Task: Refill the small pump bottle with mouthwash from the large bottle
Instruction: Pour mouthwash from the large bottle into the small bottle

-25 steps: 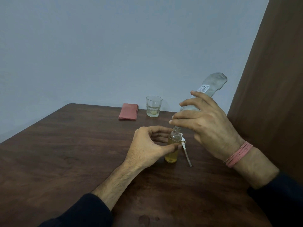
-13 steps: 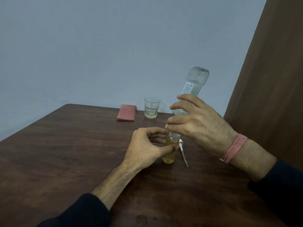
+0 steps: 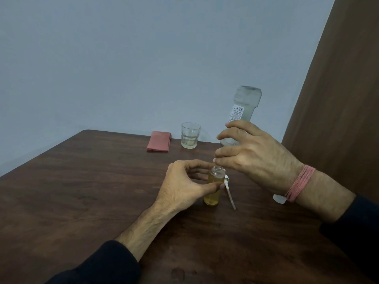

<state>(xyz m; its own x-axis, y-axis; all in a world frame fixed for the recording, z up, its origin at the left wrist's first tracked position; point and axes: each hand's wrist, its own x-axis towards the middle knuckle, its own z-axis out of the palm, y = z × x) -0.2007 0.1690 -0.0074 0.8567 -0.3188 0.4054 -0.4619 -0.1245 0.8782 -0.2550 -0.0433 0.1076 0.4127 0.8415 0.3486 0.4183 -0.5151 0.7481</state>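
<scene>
The small clear bottle [image 3: 214, 187] stands upright on the wooden table [image 3: 86, 193], mostly full of yellow liquid, with its neck uncovered. My left hand [image 3: 184, 184] pinches it around the middle. My right hand [image 3: 252, 158] grips the large clear bottle [image 3: 244, 111], which is turned nearly upside down with its base high and its mouth hidden behind my fingers, right over the small bottle's neck. The white pump head with its tube [image 3: 229, 190] lies on the table just right of the small bottle. A white cap [image 3: 279, 199] lies under my right wrist.
A drinking glass [image 3: 190, 135] with a little pale liquid stands near the table's far edge. A folded pink cloth [image 3: 159, 141] lies left of it. A brown panel [image 3: 338, 103] rises along the right side.
My right hand has tipped the large bottle steeper, from slanting to the right to nearly vertical. The left hand and the small bottle have stayed put.
</scene>
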